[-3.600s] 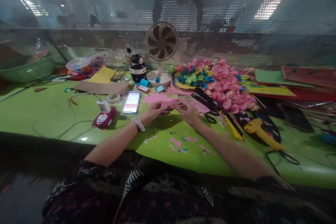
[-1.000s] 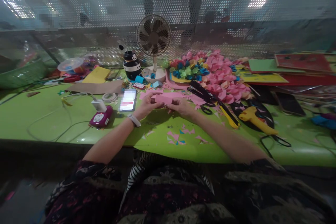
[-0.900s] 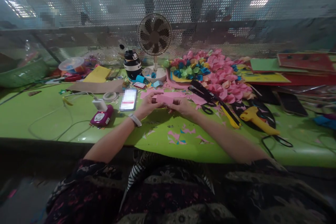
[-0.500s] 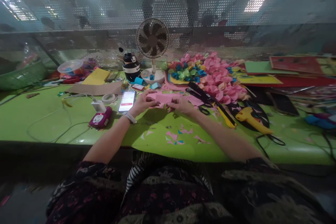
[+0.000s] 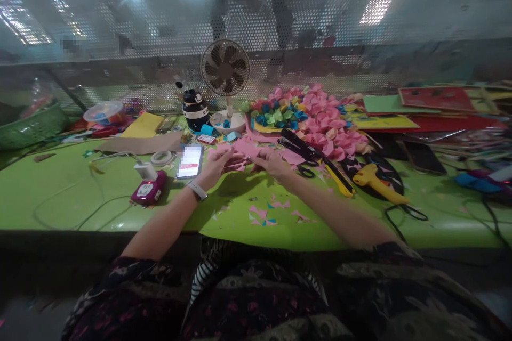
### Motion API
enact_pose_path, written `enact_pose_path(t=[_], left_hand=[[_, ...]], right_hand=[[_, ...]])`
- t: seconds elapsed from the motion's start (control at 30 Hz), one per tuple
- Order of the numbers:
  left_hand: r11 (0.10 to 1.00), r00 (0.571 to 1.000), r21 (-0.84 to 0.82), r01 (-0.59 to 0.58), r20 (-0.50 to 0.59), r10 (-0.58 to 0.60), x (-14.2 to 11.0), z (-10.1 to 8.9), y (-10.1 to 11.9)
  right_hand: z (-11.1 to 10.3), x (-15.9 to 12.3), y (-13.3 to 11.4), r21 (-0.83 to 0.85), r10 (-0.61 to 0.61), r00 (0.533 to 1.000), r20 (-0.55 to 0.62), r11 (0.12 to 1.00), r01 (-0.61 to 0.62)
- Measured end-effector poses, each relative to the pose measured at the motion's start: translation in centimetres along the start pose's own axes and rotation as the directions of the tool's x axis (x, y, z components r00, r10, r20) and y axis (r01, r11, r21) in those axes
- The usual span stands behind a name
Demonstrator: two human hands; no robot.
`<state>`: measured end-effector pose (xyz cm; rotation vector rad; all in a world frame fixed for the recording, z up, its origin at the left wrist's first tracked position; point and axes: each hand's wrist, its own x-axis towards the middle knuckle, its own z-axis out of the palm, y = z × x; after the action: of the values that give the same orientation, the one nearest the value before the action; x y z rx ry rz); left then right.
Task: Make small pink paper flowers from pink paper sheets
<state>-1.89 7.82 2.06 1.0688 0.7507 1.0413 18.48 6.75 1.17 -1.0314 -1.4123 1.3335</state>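
L hand (image 5: 216,165) & R hand (image 5: 272,164) close tog. at pink paper (image 5: 245,146) on green table (image 5: 236,226), can't tell if either's gripping it.

Craft work area, apparently a small paper-flower workshop

Premises present as a craft workroom. Evidence noted on the long green worktop (image 5: 100,208): a heap of pink paper flowers (image 5: 320,117), with blue and green paper flowers (image 5: 280,116) beside it; small paper offcuts (image 5: 262,213) scattered near the front edge; a yellow glue gun (image 5: 376,182); a yellow-and-black cutter (image 5: 338,176); and black-handled scissors (image 5: 306,171). Coloured sheets (image 5: 436,99) lie stacked at the right. A perforated panel (image 5: 256,16) rises along the back. A desk fan (image 5: 225,68), a dark flask (image 5: 196,111) and a lit phone (image 5: 189,162) share the surface. Whether the premises are domestic or commercial cannot be determined.
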Motion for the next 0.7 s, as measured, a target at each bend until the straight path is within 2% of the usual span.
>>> enact_pose_path(t=[0.07, 0.17, 0.33, 0.4, 0.47, 0.53, 0.57, 0.63, 0.7], left_hand=[[1.0, 0.999, -0.012, -0.014, 0.032, 0.014, -0.1, 0.8, -0.5], [0.999, 1.0, -0.028, -0.024, 0.0, 0.024, -0.1, 1.1, -0.9], [0.996, 0.997, -0.081, -0.026, -0.071, 0.02, 0.2, 0.7, -0.8], [0.994, 0.993, -0.108, -0.025, -0.114, 0.013, 0.2, 0.6, -0.6], [0.993, 0.991, -0.12, 0.007, -0.13, -0.023, 0.2, 0.5, -0.3], [0.991, 0.99, -0.108, 0.084, -0.104, -0.096, 0.1, 0.4, -0.1], [0.987, 0.987, -0.094, 0.132, -0.079, -0.139, 0.0, 0.3, 0.0], [0.977, 0.978, -0.06, 0.206, -0.024, -0.208, 0.0, 0.2, 0.0], [0.973, 0.973, -0.037, 0.229, 0.016, -0.229, -0.1, 0.1, -0.1]], right_hand=[[0.6, -0.2, 0.4, -0.013, 0.025, 0.999, 0.025, 1.0, -0.025], [1.1, -0.4, 0.7, -0.034, 0.032, 0.997, 0.075, 0.999, -0.029], [0.2, -0.2, 0.5, -0.129, 0.023, 0.99, 0.138, 0.992, -0.005], [-0.5, 0.0, 0.5, -0.195, -0.012, 0.991, 0.131, 0.98, 0.037], [-1.2, 0.1, 0.4, -0.3, -0.134, 0.989, 0.057, 0.943, 0.145], [-1.7, 0.2, 0.4, -0.437, -0.327, 0.945, 0.008, 0.849, 0.297], [-1.9, 0.1, 0.4, -0.493, -0.412, 0.911, 0.031, 0.786, 0.373], [-2.0, 0.0, 0.3, -0.559, -0.528, 0.838, 0.14, 0.656, 0.507], [-2.0, -0.2, 0.2, -0.581, -0.58, 0.775, 0.253, 0.55, 0.601]])
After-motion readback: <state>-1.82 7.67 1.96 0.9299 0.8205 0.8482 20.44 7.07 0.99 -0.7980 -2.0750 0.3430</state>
